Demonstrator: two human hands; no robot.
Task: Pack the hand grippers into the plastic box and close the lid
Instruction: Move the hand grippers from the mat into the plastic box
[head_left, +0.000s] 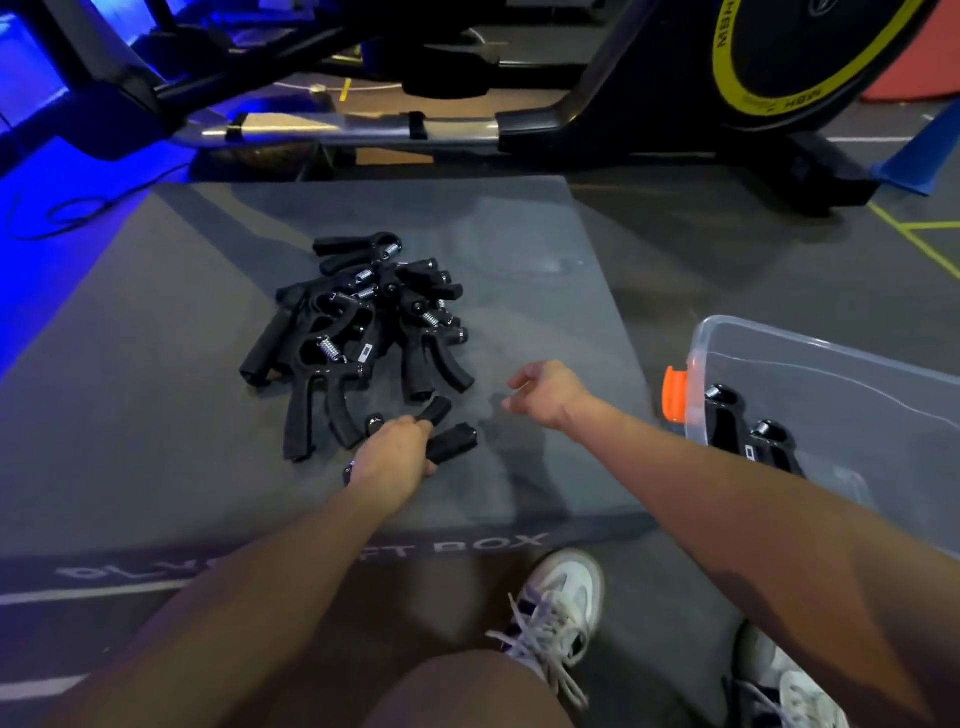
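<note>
Dim, soft-focus wide-angle view, blue glow from upper left, bowed edges, faint shadows under both arms.

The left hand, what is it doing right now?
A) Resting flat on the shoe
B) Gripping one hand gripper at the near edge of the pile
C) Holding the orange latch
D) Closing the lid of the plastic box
B: the left hand has its fingers curled round a black hand gripper just in front of the pile, away from the plastic box.

My left grip (400, 449) covers the middle of the hand gripper (451, 441) it holds; right of it, the plastic box (810, 364) runs off-frame.
</note>
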